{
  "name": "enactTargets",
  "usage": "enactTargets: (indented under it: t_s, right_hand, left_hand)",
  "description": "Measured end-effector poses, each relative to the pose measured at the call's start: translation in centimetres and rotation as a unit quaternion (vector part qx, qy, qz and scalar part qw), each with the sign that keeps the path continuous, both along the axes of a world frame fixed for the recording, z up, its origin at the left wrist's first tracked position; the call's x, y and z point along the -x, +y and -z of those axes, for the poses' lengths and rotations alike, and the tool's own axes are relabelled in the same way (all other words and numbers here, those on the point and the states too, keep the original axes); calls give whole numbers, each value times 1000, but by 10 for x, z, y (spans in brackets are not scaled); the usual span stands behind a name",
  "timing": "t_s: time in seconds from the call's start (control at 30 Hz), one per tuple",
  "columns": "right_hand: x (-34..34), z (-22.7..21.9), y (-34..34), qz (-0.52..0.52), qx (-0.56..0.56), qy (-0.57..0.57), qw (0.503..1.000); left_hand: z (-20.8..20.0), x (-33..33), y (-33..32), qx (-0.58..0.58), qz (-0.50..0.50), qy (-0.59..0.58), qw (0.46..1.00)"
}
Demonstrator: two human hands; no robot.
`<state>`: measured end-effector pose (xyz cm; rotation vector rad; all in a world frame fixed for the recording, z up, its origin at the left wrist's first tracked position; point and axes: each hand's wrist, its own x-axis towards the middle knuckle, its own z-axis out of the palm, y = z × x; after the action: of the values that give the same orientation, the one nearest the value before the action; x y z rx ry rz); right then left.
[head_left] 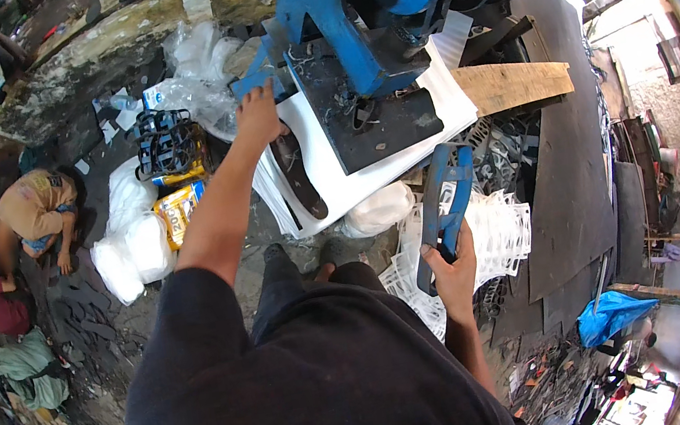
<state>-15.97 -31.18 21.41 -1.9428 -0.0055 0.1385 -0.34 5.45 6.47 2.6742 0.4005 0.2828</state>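
Note:
My right hand [452, 264] is closed around a blue sole-shaped frame [436, 226], which looks like a cutting die, beside the stack of white sheets [387, 174]. My left hand [258, 117] stretches forward, its fingers extended against a flat blue piece [246, 88] at the far left corner of the stack. Just right of that hand, a dark brown sole-shaped piece [299, 179] lies on the sheets. Above the stack stands a blue press [363, 22] with a black plate [372, 132] under its head.
Cut-out white sheet scraps [499, 232] pile up at my right. A wooden board [515, 84] juts from the press. White bags [130, 246], a yellow package [178, 213] and a black basket [165, 142] stand at left. Two people crouch farther left, one in a tan shirt [36, 203].

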Motion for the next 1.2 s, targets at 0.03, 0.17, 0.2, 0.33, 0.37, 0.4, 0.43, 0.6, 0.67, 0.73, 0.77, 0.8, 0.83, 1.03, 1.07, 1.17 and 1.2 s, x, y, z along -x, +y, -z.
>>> enactTargets:
  t_s: [0.03,0.17,0.2,0.33,0.37,0.4,0.43,0.6,0.67,0.73,0.77,0.8,0.83,1.03,1.07,1.17,1.2]
  right_hand:
    - [-1,-1,0,11,-7,10,1000]
    - [-15,7,-15,17,-1,3,1000]
    - [-25,9,-19,-7,5,-10,1000]
    - [-57,1,-12,-35,-99,18,994]
    - [-66,1,-12,-42,-125,28,991]
    - [-73,2,-10,-55,-163,50,984]
    - [-78,3,-8,-59,-195,68,977]
    - [-98,-8,19,-70,-392,237,886]
    - [-101,-12,32,-94,-459,300,831]
    - [-97,-13,46,-109,-505,350,781]
    - [-97,-16,54,-117,-525,374,756]
    - [-99,-28,63,-186,-482,382,766]
    - [-101,-25,71,-202,-416,369,806]
    - [-100,30,172,-101,-282,395,868]
    - [-103,54,186,-83,-267,391,877]
    - [-107,115,215,-26,-234,379,895]
    - [-107,130,221,-15,-223,378,898]
  left_hand:
    - [2,12,-9,58,-57,-100,992]
    - [37,62,-86,356,-177,-58,916]
    - [64,72,-100,417,-189,-18,889]
    - [70,69,-132,503,-193,2,843]
    - [66,64,-134,495,-195,-2,846]
    - [91,61,-143,377,-207,-43,902]
    - [88,62,-142,429,-202,-36,880]
    - [85,74,-109,563,-226,0,795]
    - [84,83,-77,646,-204,-1,736]
    - [68,97,-49,691,-171,2,702]
    - [60,101,-39,690,-173,20,703]
    - [52,104,-31,689,-173,38,703]
    - [47,106,-26,689,-174,57,702]
    - [49,112,-8,710,-154,116,678]
    - [52,112,-8,728,-141,115,661]
    - [31,110,-8,715,-153,129,670]
    - [37,109,-5,740,-133,123,648]
